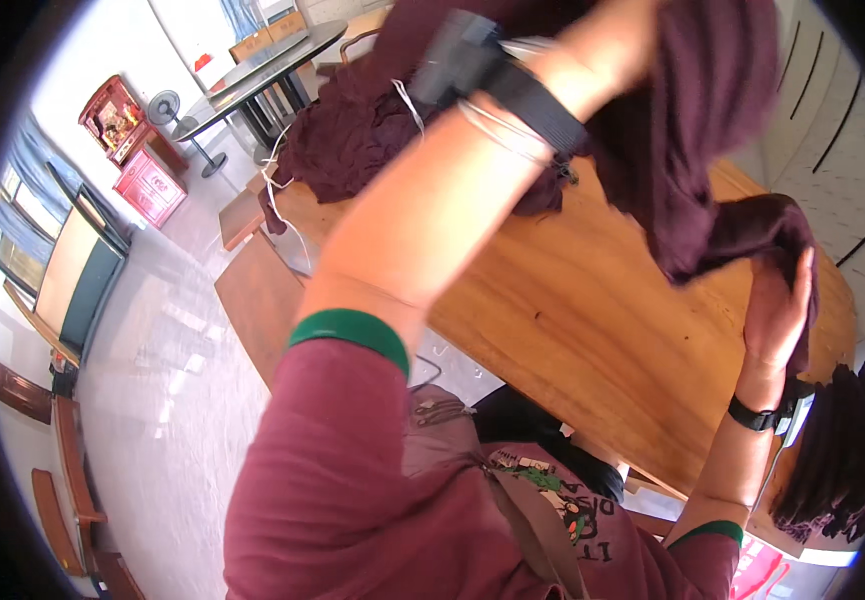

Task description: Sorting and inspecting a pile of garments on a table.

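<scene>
A dark maroon garment (703, 100) hangs from near the top edge down to my right hand (776, 310), which is closed on its lower part at the table's right. My left hand (618, 40) is raised beside the upper part of that cloth; its fingers are blurred and cut off or hidden. A rumpled heap of similar dark cloth (343, 150) lies on the wooden table (593, 320), with white cords (276, 185) along its left side. A dark device is strapped to my left wrist, and a black band circles my right one.
A stack of dark folded cloth (838, 440) is at the lower right. Behind on the left are a round dark table (273, 45), a standing fan (165, 107), a red cabinet (150, 185) and a long bench (83, 270) along the wall.
</scene>
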`<state>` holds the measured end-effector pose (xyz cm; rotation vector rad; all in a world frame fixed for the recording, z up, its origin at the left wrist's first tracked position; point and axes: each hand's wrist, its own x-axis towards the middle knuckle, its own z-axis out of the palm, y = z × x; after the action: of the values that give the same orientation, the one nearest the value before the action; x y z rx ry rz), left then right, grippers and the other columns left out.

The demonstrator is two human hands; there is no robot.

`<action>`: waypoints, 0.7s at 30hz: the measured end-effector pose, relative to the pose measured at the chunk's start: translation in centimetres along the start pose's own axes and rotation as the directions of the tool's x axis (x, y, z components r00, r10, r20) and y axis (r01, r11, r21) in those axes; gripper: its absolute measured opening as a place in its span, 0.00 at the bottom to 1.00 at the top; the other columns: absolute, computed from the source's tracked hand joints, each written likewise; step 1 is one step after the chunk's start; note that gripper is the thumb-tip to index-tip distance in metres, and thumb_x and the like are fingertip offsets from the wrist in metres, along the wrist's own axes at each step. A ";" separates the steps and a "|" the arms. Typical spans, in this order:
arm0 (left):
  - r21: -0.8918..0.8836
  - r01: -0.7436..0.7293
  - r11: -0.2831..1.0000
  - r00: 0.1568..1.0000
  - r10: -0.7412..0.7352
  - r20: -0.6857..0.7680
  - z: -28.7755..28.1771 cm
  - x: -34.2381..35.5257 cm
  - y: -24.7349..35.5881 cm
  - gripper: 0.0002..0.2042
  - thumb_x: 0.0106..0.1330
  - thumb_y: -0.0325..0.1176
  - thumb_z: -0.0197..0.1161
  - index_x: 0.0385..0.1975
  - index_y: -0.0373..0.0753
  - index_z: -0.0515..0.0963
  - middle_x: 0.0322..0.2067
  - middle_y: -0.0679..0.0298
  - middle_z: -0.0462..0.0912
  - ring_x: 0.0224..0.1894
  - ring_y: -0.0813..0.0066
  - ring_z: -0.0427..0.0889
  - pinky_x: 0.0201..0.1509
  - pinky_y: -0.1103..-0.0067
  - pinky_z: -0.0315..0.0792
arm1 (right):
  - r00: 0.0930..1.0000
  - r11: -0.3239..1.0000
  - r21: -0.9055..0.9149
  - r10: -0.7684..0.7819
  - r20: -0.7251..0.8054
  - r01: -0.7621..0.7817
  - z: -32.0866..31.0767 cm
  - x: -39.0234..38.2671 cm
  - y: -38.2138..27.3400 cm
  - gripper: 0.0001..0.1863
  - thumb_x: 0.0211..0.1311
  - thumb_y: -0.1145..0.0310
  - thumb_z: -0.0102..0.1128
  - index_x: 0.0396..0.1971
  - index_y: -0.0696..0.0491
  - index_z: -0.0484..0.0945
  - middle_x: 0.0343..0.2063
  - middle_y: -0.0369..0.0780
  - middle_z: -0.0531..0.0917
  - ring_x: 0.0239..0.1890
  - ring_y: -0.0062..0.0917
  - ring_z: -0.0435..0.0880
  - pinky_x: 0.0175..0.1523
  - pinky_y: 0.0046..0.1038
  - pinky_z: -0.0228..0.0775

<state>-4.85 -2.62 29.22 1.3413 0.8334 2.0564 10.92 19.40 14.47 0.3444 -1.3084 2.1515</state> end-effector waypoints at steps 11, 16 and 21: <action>0.945 0.326 -0.026 0.767 -0.577 -0.280 -8.2 -4.9 -22.8 0.13 0.58 0.30 0.46 0.28 0.32 0.80 0.23 0.53 0.81 0.22 0.66 0.81 0.27 0.67 0.74 | 0.871 0.970 -0.242 -0.094 -0.483 -0.029 -9.5 0.0 -5.5 0.23 0.66 0.56 0.49 0.53 0.57 0.71 0.53 0.40 0.74 0.51 0.28 0.75 0.57 0.33 0.64; 0.872 0.460 -0.165 0.792 -0.368 -0.487 -9.0 -9.3 -22.9 0.18 0.46 0.26 0.55 0.40 0.27 0.75 0.37 0.40 0.77 0.43 0.47 0.77 0.46 0.64 0.70 | 0.930 0.682 -0.714 -0.140 -0.340 -0.159 -16.5 -1.6 -1.2 0.15 0.60 0.64 0.59 0.42 0.58 0.77 0.38 0.37 0.80 0.41 0.20 0.77 0.45 0.25 0.70; 0.977 0.198 -0.079 0.944 0.285 -0.168 -1.3 -9.5 -21.3 0.38 0.39 0.18 0.58 0.59 0.40 0.60 0.57 0.45 0.63 0.61 0.44 0.60 0.63 0.60 0.55 | 0.955 0.677 -0.688 0.079 -0.287 -0.262 -5.9 -0.5 -1.4 0.20 0.58 0.58 0.63 0.45 0.57 0.75 0.30 0.35 0.80 0.23 0.15 0.77 0.30 0.16 0.69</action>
<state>-0.40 4.34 7.40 1.5660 3.0165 1.3953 12.70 24.88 12.35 -0.3691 -1.9642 1.5526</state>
